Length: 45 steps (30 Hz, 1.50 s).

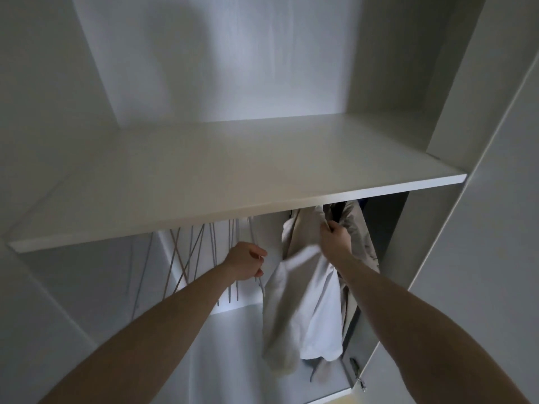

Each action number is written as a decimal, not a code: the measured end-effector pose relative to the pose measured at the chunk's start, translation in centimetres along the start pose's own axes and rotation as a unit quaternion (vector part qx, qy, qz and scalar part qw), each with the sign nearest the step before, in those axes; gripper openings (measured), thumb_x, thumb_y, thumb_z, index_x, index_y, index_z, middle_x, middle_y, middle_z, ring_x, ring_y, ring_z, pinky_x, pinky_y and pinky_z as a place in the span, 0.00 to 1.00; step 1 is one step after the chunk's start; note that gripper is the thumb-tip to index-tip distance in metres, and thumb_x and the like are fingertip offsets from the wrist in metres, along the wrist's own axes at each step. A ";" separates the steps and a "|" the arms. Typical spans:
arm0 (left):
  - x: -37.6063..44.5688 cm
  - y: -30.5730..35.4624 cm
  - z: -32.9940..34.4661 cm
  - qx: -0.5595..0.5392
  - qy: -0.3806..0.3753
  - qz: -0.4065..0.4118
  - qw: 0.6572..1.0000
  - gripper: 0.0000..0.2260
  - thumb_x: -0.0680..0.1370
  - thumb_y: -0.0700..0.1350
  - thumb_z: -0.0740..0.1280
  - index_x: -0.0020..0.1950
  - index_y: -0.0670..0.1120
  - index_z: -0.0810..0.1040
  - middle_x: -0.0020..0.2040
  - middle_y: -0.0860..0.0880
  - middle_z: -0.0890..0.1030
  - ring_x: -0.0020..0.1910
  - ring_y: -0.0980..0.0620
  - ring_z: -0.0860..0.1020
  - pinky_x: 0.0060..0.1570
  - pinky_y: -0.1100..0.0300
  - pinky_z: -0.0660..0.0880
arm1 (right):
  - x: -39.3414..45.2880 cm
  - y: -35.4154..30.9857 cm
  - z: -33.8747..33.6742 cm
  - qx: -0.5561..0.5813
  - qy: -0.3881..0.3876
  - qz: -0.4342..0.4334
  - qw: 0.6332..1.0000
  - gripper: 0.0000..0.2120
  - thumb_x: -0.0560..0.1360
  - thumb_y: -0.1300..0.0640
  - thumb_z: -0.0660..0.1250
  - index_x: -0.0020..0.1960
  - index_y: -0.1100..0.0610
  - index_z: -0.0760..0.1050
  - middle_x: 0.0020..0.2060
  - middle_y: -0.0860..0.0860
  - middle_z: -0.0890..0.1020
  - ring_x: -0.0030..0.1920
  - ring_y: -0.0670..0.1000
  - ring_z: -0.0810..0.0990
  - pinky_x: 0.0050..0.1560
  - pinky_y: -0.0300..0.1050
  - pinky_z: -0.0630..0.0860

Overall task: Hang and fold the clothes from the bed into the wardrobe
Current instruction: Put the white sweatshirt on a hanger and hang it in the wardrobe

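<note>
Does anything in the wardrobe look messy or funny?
Yes. The thin grey wire hangers under the white shelf hang crisscrossed and tilted, not in a neat row. The left hand grips one, while the right hand holds the bunched-up white shirt.

A home bedroom closet — a built-in white wardrobe (455, 83) with a broad shelf (233, 176) stood open, bare wire hangers (192, 258) and pale garments (303, 301) hanging beneath it — a door hinge (357, 373) showed at right.
</note>
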<state>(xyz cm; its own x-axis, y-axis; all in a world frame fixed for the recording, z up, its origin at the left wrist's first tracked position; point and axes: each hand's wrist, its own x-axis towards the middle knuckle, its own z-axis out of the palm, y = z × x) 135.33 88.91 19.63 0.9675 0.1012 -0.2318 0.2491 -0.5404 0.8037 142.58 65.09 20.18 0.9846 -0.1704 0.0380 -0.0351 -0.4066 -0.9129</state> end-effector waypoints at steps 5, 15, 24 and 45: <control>0.0 0.2 0.4 -0.011 0.015 0.008 1.000 0.11 0.82 0.37 0.66 0.63 0.46 0.82 0.51 0.47 0.84 0.44 0.49 0.87 0.50 0.58 0.84 | 1.2 3.0 0.5 -0.104 -0.026 0.009 0.994 0.16 0.84 0.52 0.57 0.40 0.56 0.71 0.37 0.56 0.77 0.40 0.58 0.77 0.40 0.48 0.71; -0.9 1.0 2.2 -0.061 0.047 -0.001 0.997 0.09 0.82 0.37 0.65 0.56 0.46 0.84 0.51 0.47 0.83 0.35 0.52 0.85 0.39 0.64 0.81 | 2.0 4.7 -2.5 -0.292 -0.076 0.024 0.953 0.15 0.85 0.52 0.56 0.64 0.58 0.74 0.60 0.62 0.79 0.58 0.64 0.80 0.51 0.50 0.75; -1.9 3.2 4.6 -0.081 0.099 0.010 0.992 0.09 0.81 0.37 0.67 0.53 0.47 0.87 0.47 0.46 0.85 0.40 0.48 0.86 0.49 0.54 0.85 | 1.3 4.3 -4.9 -0.299 -0.118 0.004 0.947 0.12 0.83 0.55 0.62 0.66 0.54 0.73 0.59 0.57 0.80 0.56 0.59 0.80 0.54 0.53 0.81; -12.8 3.4 8.2 -0.075 0.112 0.021 0.991 0.07 0.81 0.38 0.70 0.53 0.48 0.86 0.46 0.47 0.86 0.37 0.52 0.85 0.44 0.62 0.83 | -13.3 8.5 -10.0 0.026 -0.142 0.002 0.989 0.15 0.79 0.63 0.67 0.56 0.42 0.75 0.51 0.40 0.80 0.53 0.46 0.82 0.52 0.49 0.83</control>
<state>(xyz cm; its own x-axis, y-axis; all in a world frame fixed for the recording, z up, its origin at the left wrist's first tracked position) 123.39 78.93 20.88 0.9585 0.2726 -0.0834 0.1963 -0.4193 0.8864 127.51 54.91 16.03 0.9931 0.0908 -0.0739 -0.0366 -0.3584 -0.9329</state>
